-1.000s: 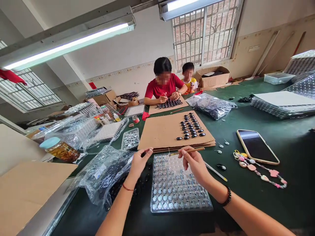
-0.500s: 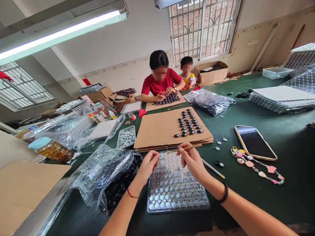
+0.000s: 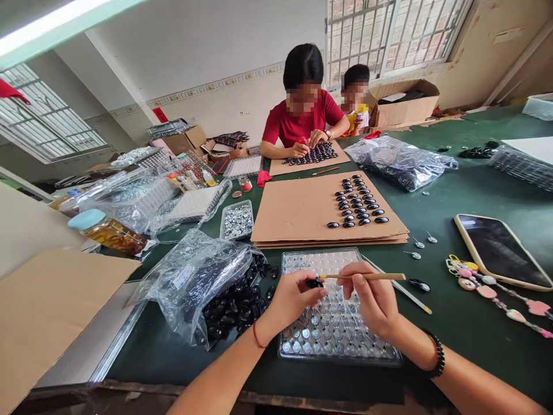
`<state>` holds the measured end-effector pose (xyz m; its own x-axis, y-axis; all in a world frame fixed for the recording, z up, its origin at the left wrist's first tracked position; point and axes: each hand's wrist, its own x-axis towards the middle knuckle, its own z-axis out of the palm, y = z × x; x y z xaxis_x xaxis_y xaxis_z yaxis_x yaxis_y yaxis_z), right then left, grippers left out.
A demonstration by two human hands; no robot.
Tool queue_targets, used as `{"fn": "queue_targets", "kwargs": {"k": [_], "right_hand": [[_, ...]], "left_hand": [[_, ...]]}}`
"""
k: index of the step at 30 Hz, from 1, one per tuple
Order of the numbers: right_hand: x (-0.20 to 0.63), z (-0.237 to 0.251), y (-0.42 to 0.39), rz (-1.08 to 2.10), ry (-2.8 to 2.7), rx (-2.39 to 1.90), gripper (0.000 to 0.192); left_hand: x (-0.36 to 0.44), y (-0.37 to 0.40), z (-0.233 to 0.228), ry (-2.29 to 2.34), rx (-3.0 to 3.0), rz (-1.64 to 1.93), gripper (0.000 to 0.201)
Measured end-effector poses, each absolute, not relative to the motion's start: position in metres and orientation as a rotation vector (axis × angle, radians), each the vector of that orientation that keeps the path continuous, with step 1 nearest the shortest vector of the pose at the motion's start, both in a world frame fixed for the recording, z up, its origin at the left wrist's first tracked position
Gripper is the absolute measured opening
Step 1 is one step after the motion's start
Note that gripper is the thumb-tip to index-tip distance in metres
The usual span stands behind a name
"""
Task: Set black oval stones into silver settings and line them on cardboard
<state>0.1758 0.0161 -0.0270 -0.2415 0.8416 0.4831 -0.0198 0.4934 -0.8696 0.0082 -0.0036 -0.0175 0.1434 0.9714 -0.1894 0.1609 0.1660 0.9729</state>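
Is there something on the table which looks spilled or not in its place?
Yes, slightly: black pieces lie loose beside the bag, as if spilled from it. Three discs lie right of the cardboard, outside the tray, which holds similar-looking ones, so they seem stray.

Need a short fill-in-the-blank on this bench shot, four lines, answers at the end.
1. The left hand holds a small piece coloured ____.
2. The hand gripping the wooden stick is the wearer's ____ one.
3. The lid on the jar is pale ____.
4. In the picture, the clear tray lies to the ____ of the phone.
Answers: black; right; blue; left.
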Motion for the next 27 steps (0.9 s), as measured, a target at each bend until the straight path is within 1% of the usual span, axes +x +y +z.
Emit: {"fn": "queue_targets", "kwargs": {"k": [4,9,21,27], "right_hand": [[0.1781,-0.0265,0.0158,0.751,-1.887,-0.675,0.018],[0.1773,-0.0227,0.0158,0.576,-2.052,-0.646,0.015],[0.1753,-0.0248,0.016,0.461,-2.093,-0.674,0.015],[0.175,-0.0251,0.0156,0.406,-2.088,-0.664,0.014]], "left_hand": [[0.0073,-0.0017,-0.015,1.306,1.275,0.884,0.037],[0.0048,-0.0009,-0.0114,1.433,1.449,0.853,0.036],[0.0059,-0.0028,-0.0162,1.384,1.456,0.898,0.034],[0.0057,-0.0048,-0.0167,1.397,1.482,0.892,0.036]]}}
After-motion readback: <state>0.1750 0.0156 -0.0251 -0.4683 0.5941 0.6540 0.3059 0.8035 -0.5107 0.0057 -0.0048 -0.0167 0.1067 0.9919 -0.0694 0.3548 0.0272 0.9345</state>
